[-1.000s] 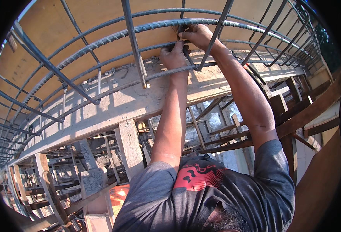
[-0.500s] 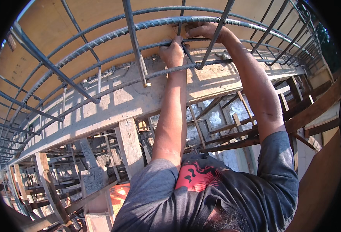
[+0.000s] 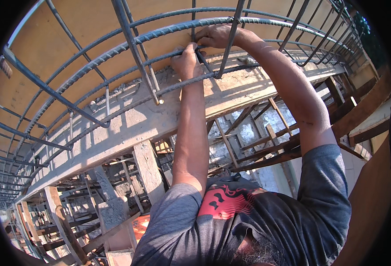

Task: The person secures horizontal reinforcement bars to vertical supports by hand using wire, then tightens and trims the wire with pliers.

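My left hand (image 3: 188, 62) is closed at a ribbed steel bar (image 3: 162, 57), thumb upward, where a thin upright stirrup (image 3: 193, 22) crosses it. Just above and to the right, my right hand (image 3: 216, 36) has its fingers curled and pressed together beside the same stirrup. What its fingertips hold, if anything, is too small to make out. Both arms reach in through the rebar cage, below its thick ribbed upper bar (image 3: 155, 33). A lower ribbed bar (image 3: 129, 105) passes over my left wrist.
Behind the cage stands a tan formwork panel (image 3: 85, 26). A dusty wooden board (image 3: 116, 135) runs below it. Several stirrups cross in front, one with a cut end (image 3: 161, 102) near my left forearm. Timber props (image 3: 149, 168) and debris lie far below.
The view has shifted a little, so the cage appears farther left. Both hands stay at the same bar crossing, with slight finger movement in the right hand.
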`<state>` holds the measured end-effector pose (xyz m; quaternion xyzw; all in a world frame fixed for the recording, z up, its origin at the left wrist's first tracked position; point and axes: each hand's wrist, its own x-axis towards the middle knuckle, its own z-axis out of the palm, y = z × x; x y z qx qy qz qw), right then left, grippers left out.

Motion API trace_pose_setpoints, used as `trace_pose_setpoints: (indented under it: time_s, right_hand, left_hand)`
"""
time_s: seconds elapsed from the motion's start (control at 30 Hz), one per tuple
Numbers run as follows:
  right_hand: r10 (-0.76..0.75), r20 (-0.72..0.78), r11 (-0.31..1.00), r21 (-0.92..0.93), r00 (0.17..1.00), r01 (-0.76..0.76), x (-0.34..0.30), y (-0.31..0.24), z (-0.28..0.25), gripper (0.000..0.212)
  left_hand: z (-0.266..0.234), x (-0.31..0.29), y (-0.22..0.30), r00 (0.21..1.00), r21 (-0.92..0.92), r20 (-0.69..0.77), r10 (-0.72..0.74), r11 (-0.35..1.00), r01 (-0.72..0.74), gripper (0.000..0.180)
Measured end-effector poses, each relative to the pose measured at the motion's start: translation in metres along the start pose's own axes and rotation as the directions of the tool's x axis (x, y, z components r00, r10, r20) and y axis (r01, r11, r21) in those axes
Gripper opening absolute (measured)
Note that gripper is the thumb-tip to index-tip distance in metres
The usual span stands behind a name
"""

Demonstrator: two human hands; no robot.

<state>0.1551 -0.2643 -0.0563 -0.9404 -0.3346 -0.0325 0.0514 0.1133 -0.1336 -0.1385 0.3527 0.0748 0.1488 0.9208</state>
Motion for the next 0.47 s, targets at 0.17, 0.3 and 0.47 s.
trace_pose_setpoints:
  time_s: [0.17, 0.3, 0.47]
  right_hand:
    - [0.014, -0.025, 0.991, -0.131, 1.0, -0.017, 0.01, -0.003, 0.006, 0.027]
    - [0.094, 0.033, 0.958, -0.276, 0.995, -0.081, 0.017, -0.011, 0.008, 0.03]
    - [0.062, 0.114, 0.92, -0.391, 0.992, -0.013, 0.013, -0.023, -0.004, 0.028]
  left_hand:
    - [-0.008, 0.006, -0.013, 0.997, -0.044, 0.049, 0.061, 0.997, -0.059, 0.012]
    - [-0.01, 0.014, -0.014, 0.996, 0.018, 0.086, 0.026, 0.999, -0.027, 0.013]
    - [-0.007, 0.009, -0.008, 0.994, -0.047, 0.106, 0.039, 0.998, -0.034, 0.017]
